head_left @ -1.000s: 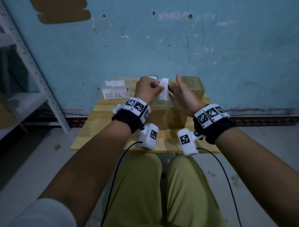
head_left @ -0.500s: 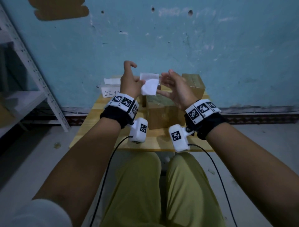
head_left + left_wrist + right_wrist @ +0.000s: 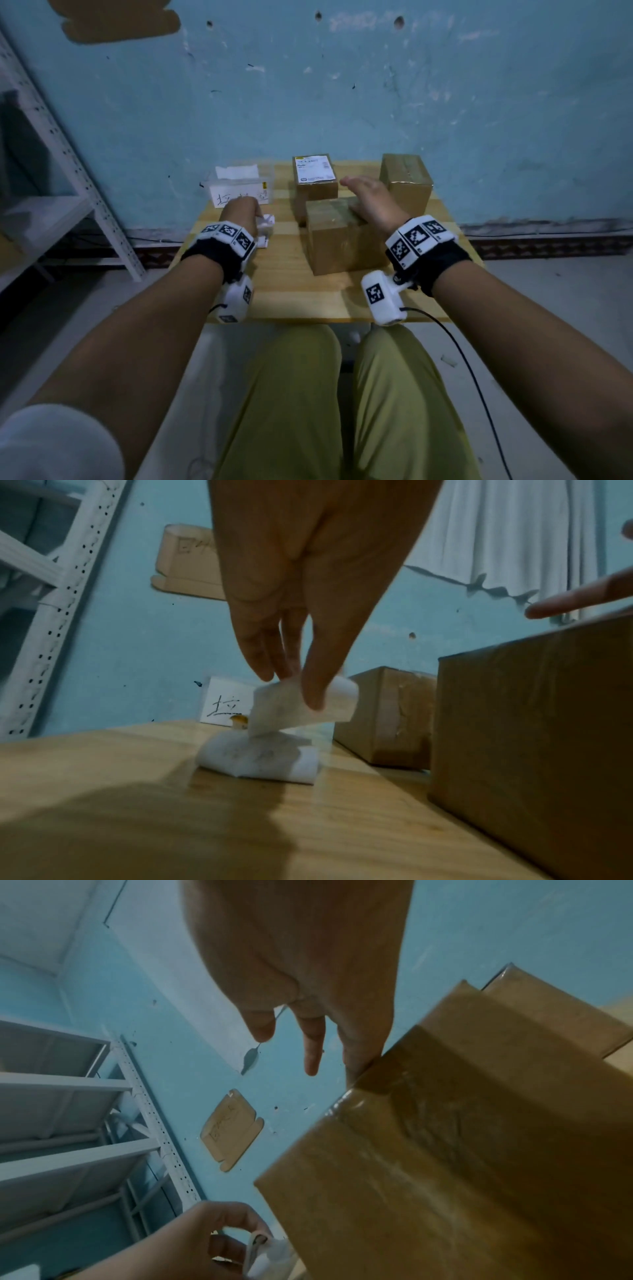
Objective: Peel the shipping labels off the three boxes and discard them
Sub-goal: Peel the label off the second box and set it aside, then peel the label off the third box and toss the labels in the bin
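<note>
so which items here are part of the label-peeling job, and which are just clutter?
Job:
- labelled box
- near box, under right hand
- bare far-right box
- peeled label pinched by left hand
- crumpled label on table
- clear bin

Clutter:
- metal shelving
- cardboard patch on wall

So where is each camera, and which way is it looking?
Head: worn on the head, looks forward and down at the table, both forearms and the knees.
Left wrist: on the left wrist, looks along the left hand, which pinches a peeled label over another on the table.
Right wrist: on the right wrist, looks along the right hand, fingers straight, touching the near box.
All three views show the near box.
</note>
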